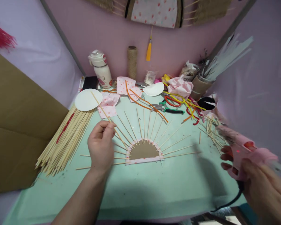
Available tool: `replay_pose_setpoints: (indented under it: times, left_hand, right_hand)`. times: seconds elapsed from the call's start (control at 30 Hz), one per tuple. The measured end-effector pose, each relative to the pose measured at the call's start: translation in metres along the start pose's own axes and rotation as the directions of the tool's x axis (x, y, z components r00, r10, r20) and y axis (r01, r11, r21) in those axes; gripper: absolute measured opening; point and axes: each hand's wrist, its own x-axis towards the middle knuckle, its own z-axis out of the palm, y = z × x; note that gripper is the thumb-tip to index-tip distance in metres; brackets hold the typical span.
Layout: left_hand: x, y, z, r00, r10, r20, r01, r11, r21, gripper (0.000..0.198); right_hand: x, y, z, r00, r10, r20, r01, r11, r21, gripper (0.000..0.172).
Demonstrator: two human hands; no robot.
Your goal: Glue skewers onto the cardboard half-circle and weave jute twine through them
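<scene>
Between the thumb and fingers of my left hand (102, 143) is a thin wooden stick (99, 104), slanting over the left side of a half-round cardboard piece (145, 150). That piece has a pink spotted fabric border (144, 160), and several sticks fan outward from its curved edge. Out at the right, well apart from the piece, my right hand (255, 175) is closed around the handle of a pink glue gun (241, 148). A small red light glows on the gun, and its nozzle points up and left.
A bundle of sticks (61, 140) lies at left beside a cardboard sheet (21, 125). Pruning shears (170, 110), orange pipe cleaners (140, 103), fabric scraps (107, 104) and white paper discs (88, 100) lie behind. Further back stand a bottle (101, 70) and a twine spool (132, 62).
</scene>
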Motion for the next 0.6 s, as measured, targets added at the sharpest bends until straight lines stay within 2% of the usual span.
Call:
replay_pose_setpoints:
  times: [0.1, 0.17, 0.23, 0.33, 0.43, 0.6]
  left_hand:
    - [-0.001, 0.005, -0.001, 0.999, 0.001, -0.036, -0.003, 0.998, -0.06, 0.011]
    - [-0.001, 0.007, -0.002, 0.998, -0.025, -0.049, 0.019, 0.994, -0.105, 0.011]
    - [0.0, 0.01, -0.003, 0.997, -0.046, -0.066, 0.036, 0.989, -0.143, 0.011]
    - [0.002, 0.015, -0.005, 0.993, -0.035, -0.109, 0.013, 0.981, -0.193, 0.013]
    - [0.005, 0.018, -0.008, 0.989, -0.036, -0.141, 0.003, 0.974, -0.226, 0.016]
    - [0.007, 0.021, -0.011, 0.989, -0.07, -0.129, 0.035, 0.966, -0.256, 0.018]
  right_hand:
    - [-0.012, -0.003, 0.028, 0.979, 0.03, 0.202, -0.089, 0.954, 0.285, 0.045]
    - [-0.021, -0.003, 0.045, 0.95, -0.016, 0.311, -0.096, 0.935, 0.342, 0.043]
    - [-0.029, -0.004, 0.058, 0.897, -0.099, 0.432, -0.038, 0.954, 0.297, 0.039]
    - [-0.038, -0.008, 0.074, 0.81, -0.185, 0.556, 0.125, 0.982, 0.144, 0.038]
    - [-0.042, -0.018, 0.088, 0.786, -0.243, 0.569, 0.276, 0.961, 0.029, 0.044]
    - [-0.046, -0.033, 0.105, 0.736, -0.341, 0.585, 0.421, 0.907, -0.002, 0.042]
